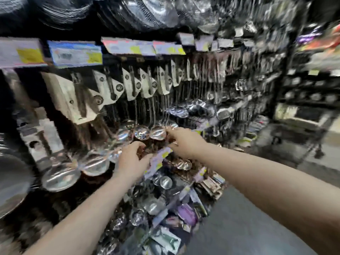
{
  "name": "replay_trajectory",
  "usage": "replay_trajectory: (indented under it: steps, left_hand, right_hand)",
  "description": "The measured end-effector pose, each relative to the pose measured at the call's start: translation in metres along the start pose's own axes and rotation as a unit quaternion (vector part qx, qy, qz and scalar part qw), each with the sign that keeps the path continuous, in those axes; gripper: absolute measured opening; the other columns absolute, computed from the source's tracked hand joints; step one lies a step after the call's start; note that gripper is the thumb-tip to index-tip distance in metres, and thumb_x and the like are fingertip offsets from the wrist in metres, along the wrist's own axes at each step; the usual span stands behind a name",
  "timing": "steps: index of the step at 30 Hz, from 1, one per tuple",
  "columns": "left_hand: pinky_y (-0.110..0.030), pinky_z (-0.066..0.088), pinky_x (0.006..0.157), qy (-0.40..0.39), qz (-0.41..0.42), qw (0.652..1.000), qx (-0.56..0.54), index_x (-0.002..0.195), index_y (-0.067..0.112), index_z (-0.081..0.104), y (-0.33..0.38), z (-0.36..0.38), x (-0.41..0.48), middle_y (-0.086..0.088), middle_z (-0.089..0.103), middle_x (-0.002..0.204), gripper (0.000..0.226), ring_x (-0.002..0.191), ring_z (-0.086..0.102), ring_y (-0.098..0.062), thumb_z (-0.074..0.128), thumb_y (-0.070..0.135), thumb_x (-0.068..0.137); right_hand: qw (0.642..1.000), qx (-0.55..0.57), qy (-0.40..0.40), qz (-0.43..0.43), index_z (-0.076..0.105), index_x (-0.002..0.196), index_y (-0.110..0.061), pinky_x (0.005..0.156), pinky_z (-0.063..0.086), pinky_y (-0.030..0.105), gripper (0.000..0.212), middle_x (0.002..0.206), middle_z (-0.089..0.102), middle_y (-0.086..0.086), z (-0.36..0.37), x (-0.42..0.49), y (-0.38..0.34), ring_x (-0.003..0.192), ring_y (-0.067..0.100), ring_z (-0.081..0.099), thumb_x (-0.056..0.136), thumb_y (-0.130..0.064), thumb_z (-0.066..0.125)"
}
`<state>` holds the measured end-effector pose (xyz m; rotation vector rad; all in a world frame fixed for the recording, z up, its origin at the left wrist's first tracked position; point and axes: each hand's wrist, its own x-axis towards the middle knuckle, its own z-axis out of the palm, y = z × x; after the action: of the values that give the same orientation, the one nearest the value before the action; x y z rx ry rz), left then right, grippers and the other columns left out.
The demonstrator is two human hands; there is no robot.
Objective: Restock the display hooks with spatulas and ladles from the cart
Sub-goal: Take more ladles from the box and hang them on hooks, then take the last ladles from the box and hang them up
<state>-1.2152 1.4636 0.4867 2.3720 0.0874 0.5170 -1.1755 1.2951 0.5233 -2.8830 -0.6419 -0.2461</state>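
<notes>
Steel ladles hang in a row on the display wall. Their long handles run straight up to white header cards, with the shiny bowls lowest. The right hand is nearer, its fingertips at the rightmost bowl, which lies just up and left of it. The left hand sits just below the bowls, fingers curled. Motion blur hides whether either hand grips anything. Shelf price labels above show yellow patches; no writing is readable.

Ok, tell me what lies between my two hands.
Head view: between the left hand and right hand sit blurred brown utensil handles and a lilac-and-yellow shelf label; the blur hides whether either hand grips them.
</notes>
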Motion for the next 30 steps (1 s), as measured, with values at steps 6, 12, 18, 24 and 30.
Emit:
replay_trajectory:
  steps: [6, 12, 18, 24, 30]
  left_hand:
    - [-0.033, 0.044, 0.082, -0.091, 0.045, 0.993, 0.063, 0.11, 0.013, 0.059, 0.076, 0.105, 0.028, -0.009, 0.06, 0.113, 0.036, 0.104, 0.058, -0.029, 0.062, 0.036, 0.084]
    - [-0.039, 0.047, 0.094, -0.16, 0.081, 0.982, 0.064, 0.124, 0.013, 0.053, 0.161, 0.236, 0.061, -0.009, 0.055, 0.128, 0.048, 0.117, 0.053, -0.027, 0.062, 0.039, 0.084]
    - [-0.038, 0.049, 0.089, -0.229, 0.119, 0.964, 0.072, 0.115, 0.015, 0.056, 0.234, 0.35, 0.071, -0.008, 0.058, 0.118, 0.043, 0.11, 0.056, -0.028, 0.06, 0.043, 0.083]
    - [-0.034, 0.046, 0.094, -0.278, 0.163, 0.943, 0.082, 0.116, 0.013, 0.057, 0.283, 0.446, 0.097, -0.011, 0.058, 0.12, 0.039, 0.114, 0.054, -0.028, 0.06, 0.034, 0.084]
    - [-0.037, 0.046, 0.097, -0.359, 0.19, 0.911, 0.072, 0.119, 0.017, 0.055, 0.32, 0.565, 0.149, -0.01, 0.056, 0.127, 0.044, 0.119, 0.053, -0.028, 0.06, 0.041, 0.082]
  right_hand:
    - [0.995, -0.003, 0.011, 0.102, 0.055, 0.121, -0.018, 0.09, 0.048, 0.04, 0.035, 0.12, 0.06, 0.009, 0.0, -0.03, 0.144, 0.111, 0.032, 0.057, 0.091, -0.035, 0.049]
    - [0.987, -0.011, -0.015, 0.16, 0.051, 0.128, -0.022, 0.094, 0.047, 0.041, 0.04, 0.126, 0.055, 0.01, -0.004, -0.055, 0.293, 0.116, 0.032, 0.055, 0.09, -0.035, 0.049]
    - [0.968, -0.026, -0.043, 0.247, 0.051, 0.124, -0.019, 0.094, 0.044, 0.042, 0.037, 0.126, 0.054, 0.014, -0.009, -0.086, 0.417, 0.116, 0.034, 0.054, 0.091, -0.033, 0.047]
    - [0.946, -0.007, -0.076, 0.315, 0.048, 0.13, -0.021, 0.099, 0.041, 0.042, 0.041, 0.133, 0.051, 0.011, 0.002, -0.099, 0.508, 0.122, 0.033, 0.05, 0.091, -0.035, 0.049]
    - [0.923, -0.027, -0.089, 0.374, 0.049, 0.13, -0.022, 0.098, 0.042, 0.041, 0.04, 0.134, 0.051, 0.01, 0.015, -0.083, 0.604, 0.122, 0.033, 0.051, 0.091, -0.035, 0.047]
